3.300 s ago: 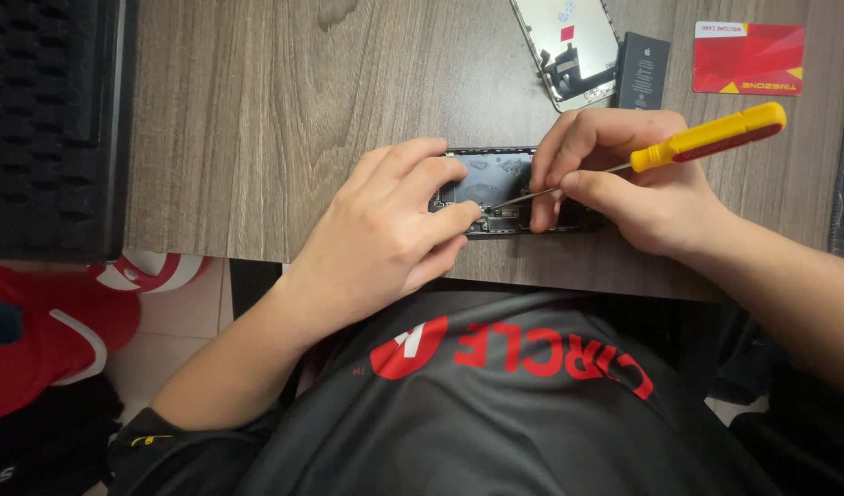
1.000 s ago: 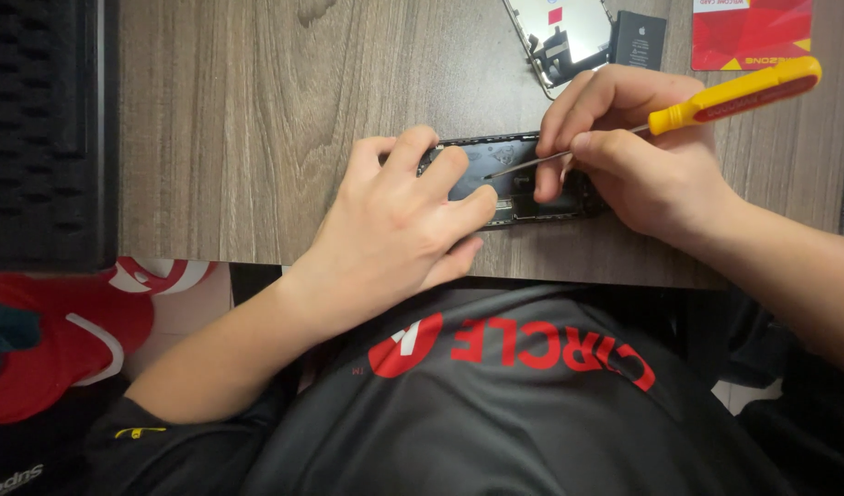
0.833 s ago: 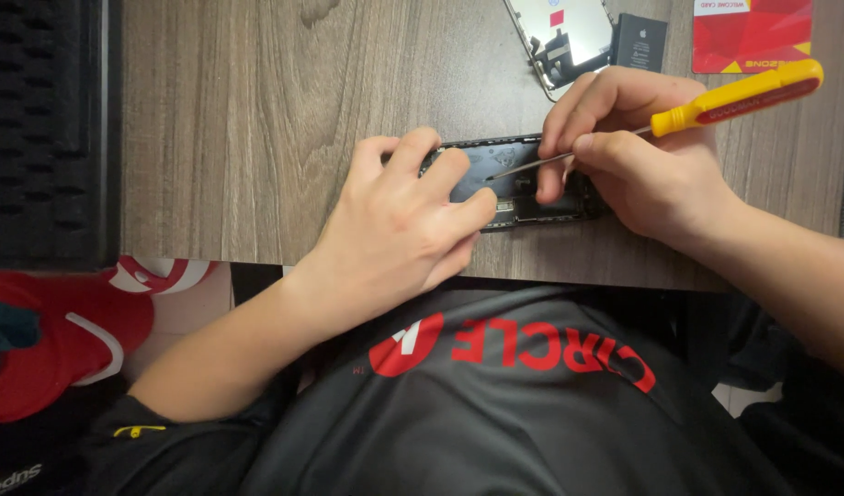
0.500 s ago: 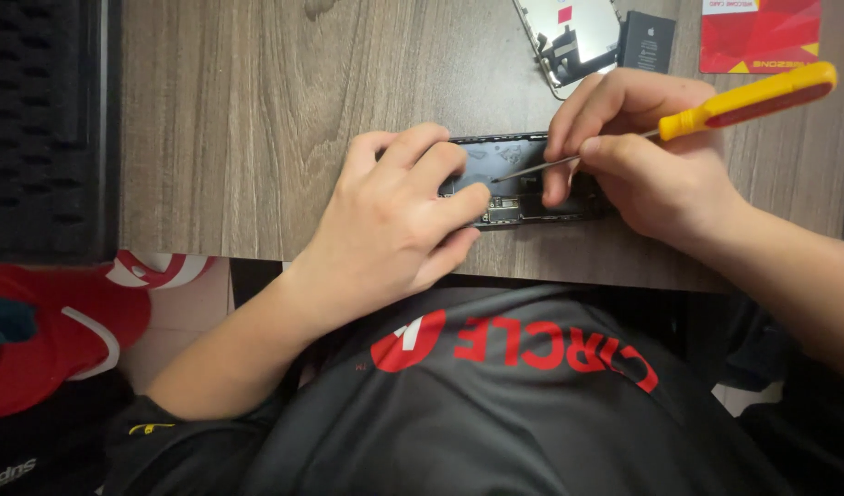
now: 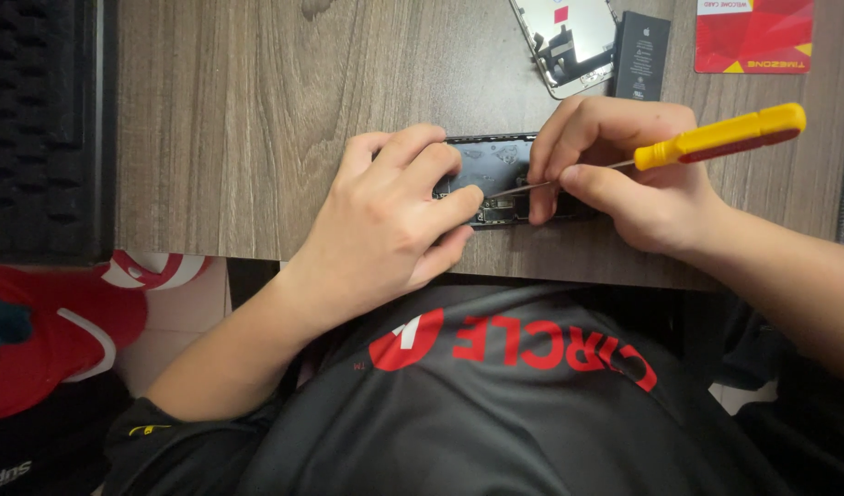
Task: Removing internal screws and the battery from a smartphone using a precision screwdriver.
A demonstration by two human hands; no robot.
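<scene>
An opened phone body (image 5: pixel 492 167), dark inside, lies near the front edge of the wooden table (image 5: pixel 247 119). My left hand (image 5: pixel 390 216) rests over its left end, fingers curled around the frame, holding it down. My right hand (image 5: pixel 628 174) covers its right end and grips a screwdriver (image 5: pixel 716 142) with a yellow handle and red stripe. The thin metal shaft runs left, and its tip sits inside the phone body between my two hands. Much of the phone is hidden under my fingers.
A detached phone screen (image 5: pixel 569 37) lies face down at the table's far edge, with a black battery (image 5: pixel 642 55) beside it and a red card (image 5: pixel 754 35) to the right. A black ridged mat (image 5: pixel 36 129) covers the left side. Red fabric (image 5: pixel 45 331) lies below the table.
Both hands stay on the phone body throughout. The screwdriver handle has shifted slightly and the view has moved a little; the tip remains inside the phone.
</scene>
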